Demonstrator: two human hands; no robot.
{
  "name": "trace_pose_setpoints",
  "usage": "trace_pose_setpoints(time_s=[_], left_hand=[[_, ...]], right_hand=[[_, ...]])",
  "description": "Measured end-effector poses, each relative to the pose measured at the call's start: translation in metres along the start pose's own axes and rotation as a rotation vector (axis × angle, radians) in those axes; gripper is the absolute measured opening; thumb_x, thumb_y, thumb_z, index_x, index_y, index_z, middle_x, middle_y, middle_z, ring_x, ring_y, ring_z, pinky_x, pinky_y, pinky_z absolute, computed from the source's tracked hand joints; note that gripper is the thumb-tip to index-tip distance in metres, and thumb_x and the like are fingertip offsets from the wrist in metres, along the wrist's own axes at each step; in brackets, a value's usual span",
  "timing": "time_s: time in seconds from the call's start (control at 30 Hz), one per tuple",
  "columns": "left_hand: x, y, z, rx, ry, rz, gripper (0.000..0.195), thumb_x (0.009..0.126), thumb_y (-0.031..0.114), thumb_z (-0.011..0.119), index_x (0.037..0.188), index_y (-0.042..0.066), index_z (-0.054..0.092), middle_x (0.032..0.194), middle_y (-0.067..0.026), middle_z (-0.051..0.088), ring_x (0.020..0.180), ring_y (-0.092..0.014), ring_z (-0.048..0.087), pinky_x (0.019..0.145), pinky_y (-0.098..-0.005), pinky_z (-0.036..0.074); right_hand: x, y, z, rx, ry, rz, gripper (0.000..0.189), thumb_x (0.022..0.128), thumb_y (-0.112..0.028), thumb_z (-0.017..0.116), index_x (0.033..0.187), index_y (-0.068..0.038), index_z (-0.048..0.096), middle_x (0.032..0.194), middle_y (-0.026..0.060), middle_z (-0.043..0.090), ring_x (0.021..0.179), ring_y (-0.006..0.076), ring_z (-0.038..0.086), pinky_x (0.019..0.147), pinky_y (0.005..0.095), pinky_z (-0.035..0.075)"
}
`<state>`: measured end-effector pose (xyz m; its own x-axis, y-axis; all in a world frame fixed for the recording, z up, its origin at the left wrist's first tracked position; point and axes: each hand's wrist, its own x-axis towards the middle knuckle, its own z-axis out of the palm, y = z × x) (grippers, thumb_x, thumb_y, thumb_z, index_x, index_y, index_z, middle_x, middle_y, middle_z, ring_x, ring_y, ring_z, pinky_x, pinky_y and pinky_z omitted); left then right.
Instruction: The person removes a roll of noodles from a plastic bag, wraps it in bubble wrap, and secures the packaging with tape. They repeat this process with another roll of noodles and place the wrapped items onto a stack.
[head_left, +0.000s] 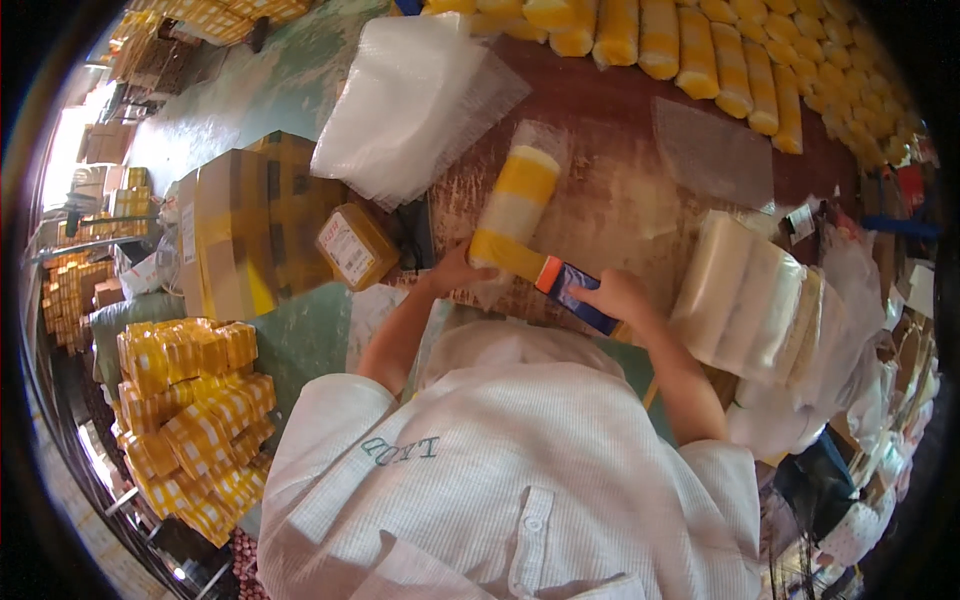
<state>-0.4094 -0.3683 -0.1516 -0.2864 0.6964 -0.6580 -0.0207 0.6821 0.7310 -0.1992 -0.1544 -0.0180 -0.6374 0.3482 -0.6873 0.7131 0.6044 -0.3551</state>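
Observation:
On the worn wooden table top before me lies a bubble-wrapped roll (511, 202) with bands of yellow tape around it. My left hand (459, 271) grips its near end. In my right hand (611, 292) is a blue tape dispenser (576, 289) with an orange front edge. A strip of yellow tape (511, 255) runs from the dispenser to the roll's near end. Loose clear wrap sticks out past the roll's far end.
White bubble-wrap sheets (405, 90) lie at the table's far left. A taped carton (232, 225) and a labelled yellow block (356, 247) stand left. Wrapped yellow rolls (697, 56) line the back; a clear sheet (712, 150) and plastic-wrapped stack (739, 292) are right. Yellow parcels (195, 420) are piled lower left.

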Motion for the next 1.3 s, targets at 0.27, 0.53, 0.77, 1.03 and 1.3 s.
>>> trace_pose_setpoints(time_s=[0.27,0.53,0.77,1.03,1.3], left_hand=[[-0.011,0.006,-0.017,-0.131,-0.054,0.001,0.086,0.066,0.034,0.075,0.133,0.003,0.03,0.128,-0.0117,0.042,0.115,-0.025,0.041,0.096,-0.0334,0.033],[-0.023,-0.015,-0.046,-0.344,0.104,0.084,0.08,0.069,0.027,0.073,0.134,0.007,0.031,0.129,-0.0123,0.041,0.113,-0.024,0.044,0.094,-0.0338,0.036],[-0.039,0.005,-0.019,0.234,0.542,0.213,0.092,0.06,0.024,0.077,0.133,0.001,0.025,0.127,-0.0224,0.039,0.117,-0.036,0.04,0.097,-0.0407,0.033],[-0.04,0.038,-0.012,0.422,0.534,-0.021,0.112,0.053,0.032,0.079,0.138,0.007,0.01,0.124,-0.0257,0.039,0.115,-0.04,0.039,0.092,-0.0417,0.037],[-0.054,0.009,0.035,0.205,0.471,0.263,0.101,0.057,0.038,0.074,0.134,0.004,0.02,0.117,-0.0233,0.049,0.108,-0.036,0.049,0.09,-0.0383,0.039]], right_hand=[[0.043,-0.015,0.001,-0.06,-0.073,-0.051,0.059,0.069,-0.057,0.058,0.077,0.002,0.065,0.074,0.0216,0.062,0.071,0.0331,0.061,0.066,0.0385,0.049],[0.067,-0.043,0.006,0.0,-0.095,-0.146,0.062,0.069,-0.058,0.058,0.076,0.003,0.065,0.072,0.0213,0.062,0.069,0.032,0.062,0.066,0.0377,0.049],[0.079,-0.086,0.006,0.1,-0.03,-0.154,0.064,0.067,-0.058,0.059,0.078,0.004,0.064,0.074,0.0218,0.062,0.072,0.0322,0.062,0.068,0.0372,0.048],[0.093,-0.086,0.015,0.142,-0.003,-0.245,0.065,0.067,-0.059,0.059,0.083,0.003,0.064,0.081,0.0216,0.063,0.079,0.0327,0.062,0.072,0.0375,0.048],[0.057,-0.072,0.001,-0.003,-0.151,-0.308,0.067,0.062,-0.061,0.063,0.08,0.004,0.064,0.076,0.022,0.062,0.073,0.0331,0.062,0.069,0.0373,0.049]])
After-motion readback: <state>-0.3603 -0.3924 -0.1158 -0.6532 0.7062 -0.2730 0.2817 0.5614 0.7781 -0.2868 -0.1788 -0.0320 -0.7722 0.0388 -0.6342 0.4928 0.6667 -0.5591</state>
